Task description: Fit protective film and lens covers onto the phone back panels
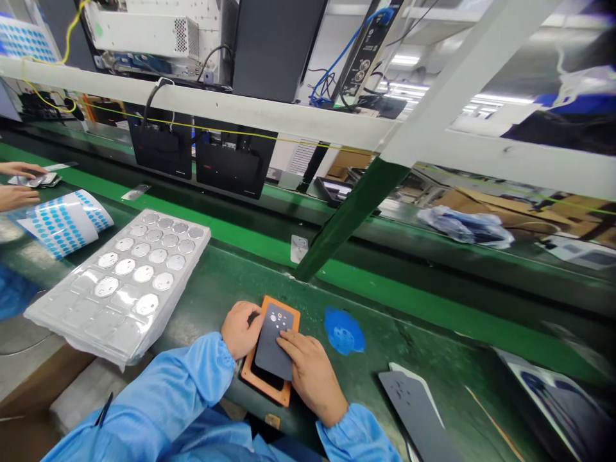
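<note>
An orange fixture (290, 318) lies on the green bench in front of me, with a dark grey flat panel (272, 346) resting in it. My left hand (240, 330) grips the panel's left edge, fingers curled. My right hand (312, 375) rests on the panel's right side, with its fingers pressed flat on it. Small round silver parts show near the panel's top end.
A clear plastic tray (86, 308) of several round silver discs sits at left. A blue-dotted sticker sheet (67, 221) and another person's hands (17, 186) are at far left. Blue film scraps (342, 332) lie right of the fixture. More grey panels (418, 410) lie at lower right. A green post (346, 218) slants up behind.
</note>
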The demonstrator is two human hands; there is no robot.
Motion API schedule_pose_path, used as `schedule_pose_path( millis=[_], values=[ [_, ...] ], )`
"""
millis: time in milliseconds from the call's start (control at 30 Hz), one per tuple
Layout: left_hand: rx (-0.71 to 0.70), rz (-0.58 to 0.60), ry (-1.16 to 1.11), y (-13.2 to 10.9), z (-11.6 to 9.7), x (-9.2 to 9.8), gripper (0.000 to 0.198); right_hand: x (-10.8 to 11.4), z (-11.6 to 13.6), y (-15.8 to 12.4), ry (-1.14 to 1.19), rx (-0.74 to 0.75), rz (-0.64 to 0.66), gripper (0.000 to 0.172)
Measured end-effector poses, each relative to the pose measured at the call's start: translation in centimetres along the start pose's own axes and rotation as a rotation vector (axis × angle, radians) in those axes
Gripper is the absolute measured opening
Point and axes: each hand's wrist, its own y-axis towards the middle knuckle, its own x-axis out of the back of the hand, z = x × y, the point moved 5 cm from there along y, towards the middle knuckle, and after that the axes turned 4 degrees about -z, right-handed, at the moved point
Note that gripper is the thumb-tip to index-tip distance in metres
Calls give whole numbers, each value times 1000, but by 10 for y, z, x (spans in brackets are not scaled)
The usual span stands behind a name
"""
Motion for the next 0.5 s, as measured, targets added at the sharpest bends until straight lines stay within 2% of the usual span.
schedule_pose_path(
  millis=[167,267,333,400,500],
  values=[
    [-225,229,140,5,-21,-14,24,14,3,1,38,8,93,51],
    [-252,317,284,2,-25,-21,21,22,-2,18,84,51,156,51],
    [-241,324,349,0,-26,-23,18,22,-8,45,95,28,126,40],
    [-219,306,380,-3,-26,-23,13,13,-15,78,77,-38,42,32],
    [-153,238,379,-9,-23,-17,10,-16,-18,116,52,-125,-61,35]
  ],
)
